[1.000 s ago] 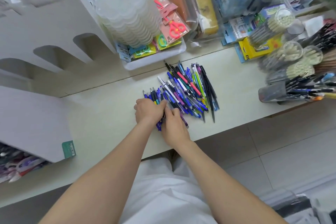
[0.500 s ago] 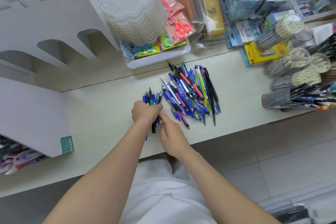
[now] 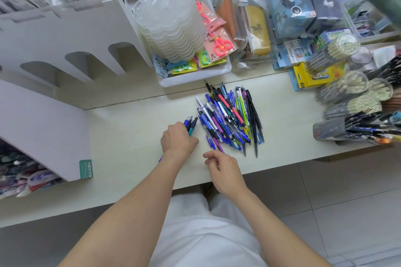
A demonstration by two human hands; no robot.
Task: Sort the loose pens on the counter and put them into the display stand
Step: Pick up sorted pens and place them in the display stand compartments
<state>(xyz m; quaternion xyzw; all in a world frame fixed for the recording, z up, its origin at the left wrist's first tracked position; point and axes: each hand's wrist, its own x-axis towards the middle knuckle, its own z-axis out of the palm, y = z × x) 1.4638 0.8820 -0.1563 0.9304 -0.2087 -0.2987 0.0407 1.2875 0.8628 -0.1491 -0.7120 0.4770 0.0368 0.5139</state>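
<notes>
While the person is leaning over the pale cream counter (image 3: 130, 136), the head camera is showing the left hand (image 3: 179, 140) curling its fingers tightly round a small bundle of blue and teal pens (image 3: 191, 122). The tips of the bundle are poking out beyond the knuckles, and a blue end is showing beneath the wrist. The right hand (image 3: 225, 171) is hovering just beside the near end of the pile, its fingers loosely bent and gripping nothing.

The loose pile of mixed blue, black, pink and green pens (image 3: 230, 119) is lying on the counter just right of the left hand, apart from the bundle.

At the left, the white stepped display stand with arched openings (image 3: 65, 50) is standing on the counter; what its slots are holding cannot be seen.

Behind the pile, a white plastic tray (image 3: 195, 76) is holding a stack of translucent scalloped dishes (image 3: 171, 21) and carded pink scissors (image 3: 219, 43).

At the right, tilted clear cylindrical cups (image 3: 355, 84) are holding cream-capped pens, and a grey tilted cup (image 3: 329, 129) below them is holding dark pens.
</notes>
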